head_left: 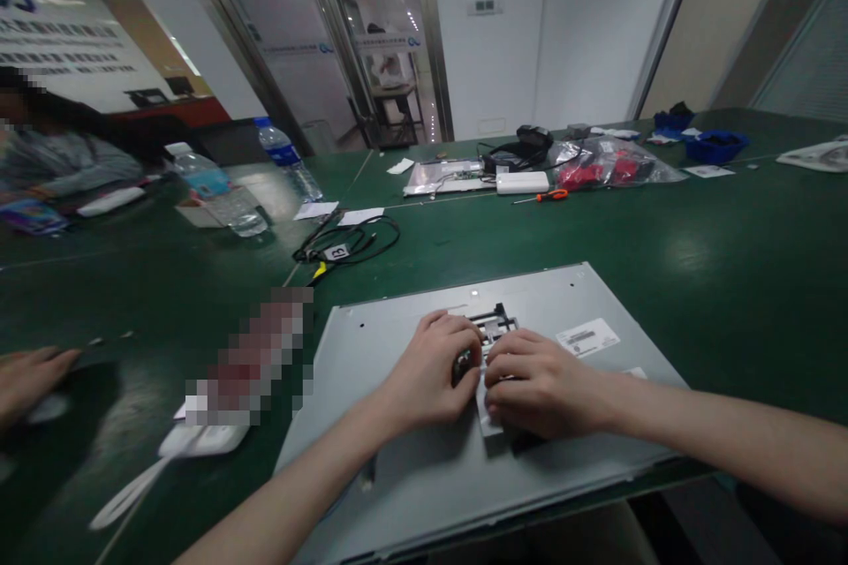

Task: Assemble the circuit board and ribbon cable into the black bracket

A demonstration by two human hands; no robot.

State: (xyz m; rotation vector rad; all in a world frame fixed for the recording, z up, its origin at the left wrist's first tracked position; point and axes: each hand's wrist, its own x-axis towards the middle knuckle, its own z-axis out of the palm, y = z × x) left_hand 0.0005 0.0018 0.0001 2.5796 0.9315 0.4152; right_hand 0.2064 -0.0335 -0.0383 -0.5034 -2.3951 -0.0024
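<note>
On the dark green bench [748, 282] lies a flat grey metal panel [430, 494]. Near its middle, the left hand [437, 366] curls around a small dark glossy piece [463, 365]; just beside it, the right hand [547, 384] bends over a narrow pale block [488, 424]; I cannot tell whether it grips. An orange-handled screwdriver [554, 195] lies beyond.

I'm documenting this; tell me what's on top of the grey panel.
The grey panel bears a white label and a fitting. The left hand and right hand cover part of the fitting and whatever lies beneath them.
</note>
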